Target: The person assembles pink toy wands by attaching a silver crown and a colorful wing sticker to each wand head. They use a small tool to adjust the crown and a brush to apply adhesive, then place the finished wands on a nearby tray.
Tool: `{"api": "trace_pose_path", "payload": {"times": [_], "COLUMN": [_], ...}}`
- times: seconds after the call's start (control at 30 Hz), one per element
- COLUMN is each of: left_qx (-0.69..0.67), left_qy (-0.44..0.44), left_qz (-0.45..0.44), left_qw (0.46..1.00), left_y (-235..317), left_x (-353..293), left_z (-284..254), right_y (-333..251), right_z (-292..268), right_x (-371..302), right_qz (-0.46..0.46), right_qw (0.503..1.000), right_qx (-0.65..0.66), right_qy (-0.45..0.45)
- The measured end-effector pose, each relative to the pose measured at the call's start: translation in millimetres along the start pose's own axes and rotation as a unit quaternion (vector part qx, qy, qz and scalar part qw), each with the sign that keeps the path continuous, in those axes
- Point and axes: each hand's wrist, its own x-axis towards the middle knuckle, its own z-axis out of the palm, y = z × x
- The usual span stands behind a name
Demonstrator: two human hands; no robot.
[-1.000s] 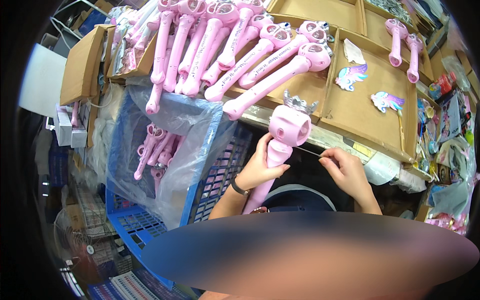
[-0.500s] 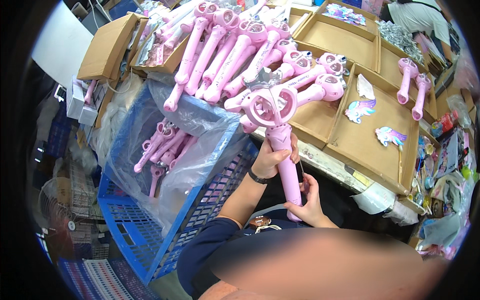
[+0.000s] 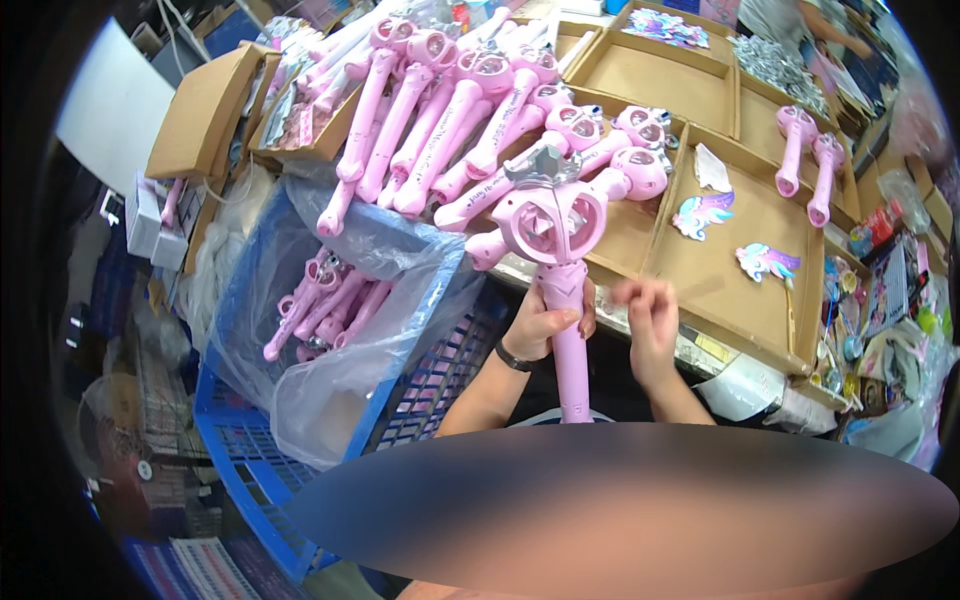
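Upright in front of me stands a pink toy wand [image 3: 571, 370] with a ring-shaped head and a silver crown piece on top. My left hand [image 3: 545, 325] is closed round its handle just below the head. To the right of the wand, apart from it, my right hand [image 3: 652, 325] is raised over the table edge. Its fingers are curled and partly smeared by motion; a faint blurred streak shows beside them, and what they hold cannot be made out. Many similar pink wands [image 3: 465, 105] lie piled on the table beyond. The held wand's lower end is covered by a blurred area.
A blue plastic crate [image 3: 420, 330], lined with clear plastic and holding several wands, stands at left. A cardboard tray [image 3: 740, 310] at right holds wing-shaped pieces [image 3: 703, 215] and a brush [image 3: 791, 315]. Two wands [image 3: 797, 150] lie farther right. Another person [image 3: 790, 20] is at the far right.
My right hand has left the wand's lower end and moved up and to the right. My left hand still grips the wand. The view has shifted slightly.
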Motion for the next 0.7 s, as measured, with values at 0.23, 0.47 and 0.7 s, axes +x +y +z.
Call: {"api": "trace_pose_path", "payload": {"times": [0.23, 0.47, 0.7], "left_qx": [0.011, 0.025, 0.027], "left_qy": [-0.004, 0.038, 0.057], "left_qz": [0.005, 0.005, 0.057], "left_qw": [1.0, 0.999, 0.996], "left_y": [1, 1, 11], "left_x": [0, -3, 9], "left_z": [10, -7, -18], "right_y": [-5, 21, 41], "right_z": [10, 4, 2], "right_x": [74, -1, -106], "right_qz": [0.145, 0.131, 0.169], "right_qw": [0.988, 0.979, 0.977], "right_qx": [0.058, 0.139, -0.086], "right_qy": [-0.005, 0.068, -0.096]}}
